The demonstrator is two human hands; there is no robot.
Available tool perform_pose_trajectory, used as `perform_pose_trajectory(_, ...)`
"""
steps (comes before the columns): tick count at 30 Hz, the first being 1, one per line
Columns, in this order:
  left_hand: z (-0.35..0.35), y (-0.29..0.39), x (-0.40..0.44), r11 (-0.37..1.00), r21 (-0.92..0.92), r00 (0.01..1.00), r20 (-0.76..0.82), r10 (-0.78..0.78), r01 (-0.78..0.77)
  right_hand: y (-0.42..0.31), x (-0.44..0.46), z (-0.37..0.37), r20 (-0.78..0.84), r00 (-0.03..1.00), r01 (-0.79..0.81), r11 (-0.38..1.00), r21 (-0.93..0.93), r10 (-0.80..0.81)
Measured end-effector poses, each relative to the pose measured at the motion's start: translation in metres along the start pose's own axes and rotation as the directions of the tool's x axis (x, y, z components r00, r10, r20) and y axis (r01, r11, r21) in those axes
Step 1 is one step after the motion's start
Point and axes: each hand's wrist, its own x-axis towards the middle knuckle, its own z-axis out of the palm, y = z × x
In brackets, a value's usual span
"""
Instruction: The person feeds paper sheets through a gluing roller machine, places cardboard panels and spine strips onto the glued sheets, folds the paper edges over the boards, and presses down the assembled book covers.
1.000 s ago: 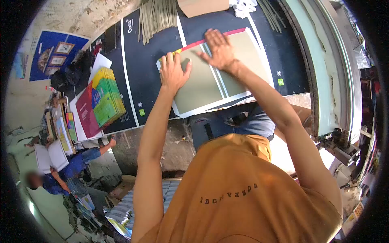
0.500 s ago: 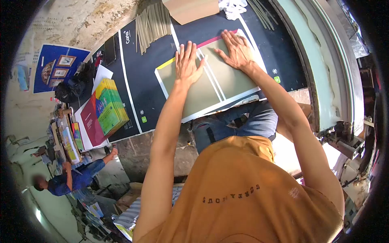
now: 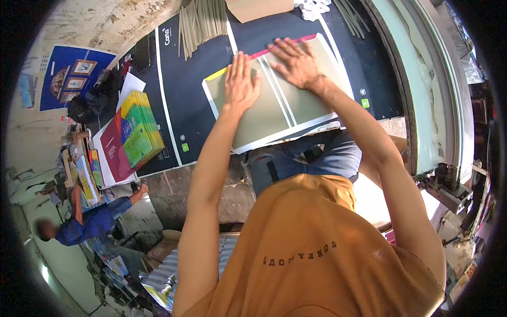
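Two grey-green boards lie side by side on a white-edged sheet, with a narrow strip between them. Along the far edge runs a folded border, yellow at the left and pink-red further right. My left hand rests flat on the left board near that border, fingers pointing away from me. On the right board, my right hand lies with its fingers spread, the tips close to the pink-red border. Neither hand grips anything.
Grey strips, a cardboard box and crumpled white material sit at the table's far side. Stacked colourful books are at left. A pale machine borders the right side. Another person is at lower left.
Over the last second my left hand has shifted right from the sheet's left corner. My right hand has spread over the right board. The other person's arm and posture have changed.
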Motion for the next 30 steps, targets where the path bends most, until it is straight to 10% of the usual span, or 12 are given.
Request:
perform_pose_trajectory(10,-0.032,-0.017,-0.039,0.931,0.327,0.987,-0.041,-0.156,0.161,0.048,-0.021,-0.008,-0.125,0.987,-0.112,0.990,-0.081,0.102)
perform_pose_trajectory(12,-0.039,-0.005,-0.040,0.912,0.355,0.975,-0.001,-0.221,0.207,0.039,-0.031,-0.024,0.055,0.996,-0.071,0.997,-0.027,0.073)
perform_pose_trajectory(17,-0.065,0.085,-0.104,0.973,-0.071,0.974,0.043,0.223,-0.220,-0.012,-0.119,-0.061,0.091,0.981,0.160,0.977,0.144,-0.174)
perform_pose_trajectory(30,-0.051,0.075,-0.144,0.908,-0.354,0.971,-0.013,0.237,-0.226,-0.036,-0.184,-0.071,0.055,0.968,0.232,0.960,0.159,-0.243)
